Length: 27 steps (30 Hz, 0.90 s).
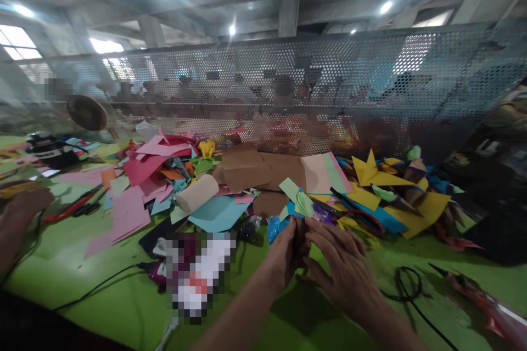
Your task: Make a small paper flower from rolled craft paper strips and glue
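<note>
My left hand [284, 255] is closed round a small dark brown piece [301, 238], largely hidden by the fingers. Against that piece rest the fingertips of my right hand [340, 263], its other fingers stretched forward and slightly apart. Just beyond both hands are a pale green paper piece [303, 204] and a shiny blue bundle [273, 228]; whether they join the brown piece I cannot tell. Red-handled scissors [364, 219] lie to the right, behind my right hand.
Coloured paper scraps [135, 197] and brown sheets [247, 167] are heaped along the green table [119, 296]. A paper roll [197, 194], a black cable [405, 290] and pliers [473, 290] lie nearby. Another person's hand [24, 208] is at the left. A perforated metal screen [247, 77] stands behind.
</note>
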Available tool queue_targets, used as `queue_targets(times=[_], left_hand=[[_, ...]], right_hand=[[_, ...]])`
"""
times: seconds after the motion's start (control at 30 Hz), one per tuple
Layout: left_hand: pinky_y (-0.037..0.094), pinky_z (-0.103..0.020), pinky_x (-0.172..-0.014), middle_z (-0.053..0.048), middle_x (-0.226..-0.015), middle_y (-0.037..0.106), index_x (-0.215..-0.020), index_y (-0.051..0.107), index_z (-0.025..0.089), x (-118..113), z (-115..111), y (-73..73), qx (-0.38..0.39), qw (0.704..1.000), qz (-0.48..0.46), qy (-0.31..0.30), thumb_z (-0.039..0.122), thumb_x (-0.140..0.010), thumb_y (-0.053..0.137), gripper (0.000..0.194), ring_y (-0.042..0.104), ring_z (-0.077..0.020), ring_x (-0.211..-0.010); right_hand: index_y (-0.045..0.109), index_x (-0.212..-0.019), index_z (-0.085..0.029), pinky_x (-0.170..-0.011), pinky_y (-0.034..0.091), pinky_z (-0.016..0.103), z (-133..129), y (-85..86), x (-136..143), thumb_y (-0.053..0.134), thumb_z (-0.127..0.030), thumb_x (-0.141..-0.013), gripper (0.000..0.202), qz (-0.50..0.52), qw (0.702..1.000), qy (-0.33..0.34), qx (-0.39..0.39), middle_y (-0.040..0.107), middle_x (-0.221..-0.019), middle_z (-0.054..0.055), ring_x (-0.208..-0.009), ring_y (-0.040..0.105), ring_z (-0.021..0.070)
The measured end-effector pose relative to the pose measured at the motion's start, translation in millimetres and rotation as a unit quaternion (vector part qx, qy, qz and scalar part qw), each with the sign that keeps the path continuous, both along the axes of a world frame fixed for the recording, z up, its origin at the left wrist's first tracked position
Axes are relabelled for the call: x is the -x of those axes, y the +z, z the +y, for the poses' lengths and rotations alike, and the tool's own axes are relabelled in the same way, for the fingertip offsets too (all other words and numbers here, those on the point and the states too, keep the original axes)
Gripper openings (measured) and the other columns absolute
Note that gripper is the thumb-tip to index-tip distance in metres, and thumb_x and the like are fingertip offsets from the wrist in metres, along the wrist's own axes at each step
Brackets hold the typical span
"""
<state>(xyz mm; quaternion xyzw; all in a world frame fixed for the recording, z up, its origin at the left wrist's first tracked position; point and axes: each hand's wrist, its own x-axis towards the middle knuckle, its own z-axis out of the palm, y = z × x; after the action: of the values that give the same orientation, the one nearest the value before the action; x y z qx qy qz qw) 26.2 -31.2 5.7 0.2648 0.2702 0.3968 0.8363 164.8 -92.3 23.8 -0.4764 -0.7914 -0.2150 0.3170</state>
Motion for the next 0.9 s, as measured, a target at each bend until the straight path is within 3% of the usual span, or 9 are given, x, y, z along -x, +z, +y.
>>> queue_targets(times=[0.2,0.43,0.9], left_hand=[[0.021,-0.019,-0.044,0.009,-0.053,0.034,-0.077,0.046,0.021,4.2,2.1,2.9,-0.018,0.999,-0.010,-0.034,0.073,-0.073,0.065,0.056,0.024,-0.0069,-0.046],[0.024,-0.020,-0.045,0.009,-0.052,0.036,-0.079,0.047,0.021,3.7,1.8,1.7,-0.004,0.998,-0.019,-0.057,0.074,-0.072,0.065,0.057,0.027,-0.0078,-0.045],[0.022,-0.020,-0.046,0.008,-0.051,0.038,-0.078,0.048,0.021,1.7,-1.6,7.9,0.060,0.997,-0.033,-0.036,0.075,-0.062,0.073,0.062,0.031,-0.0081,-0.048]], right_hand=[[0.053,-0.126,-0.022,-0.095,0.041,0.044,-4.1,-3.6,-8.2,0.058,-0.028,-0.094,0.033,0.061,0.997,0.003,0.038,0.058,-0.141,0.010,-0.122,0.052,0.0288],[0.053,-0.123,-0.024,-0.092,0.044,0.044,-5.6,-6.5,-8.8,0.060,-0.028,-0.092,0.032,0.064,0.995,0.016,0.069,0.058,-0.141,0.009,-0.118,0.056,0.0281],[0.052,-0.126,-0.022,-0.092,0.042,0.041,-4.2,-5.7,1.0,0.058,-0.030,-0.093,0.034,0.019,0.998,0.004,0.067,0.058,-0.142,0.011,-0.118,0.057,0.0274]])
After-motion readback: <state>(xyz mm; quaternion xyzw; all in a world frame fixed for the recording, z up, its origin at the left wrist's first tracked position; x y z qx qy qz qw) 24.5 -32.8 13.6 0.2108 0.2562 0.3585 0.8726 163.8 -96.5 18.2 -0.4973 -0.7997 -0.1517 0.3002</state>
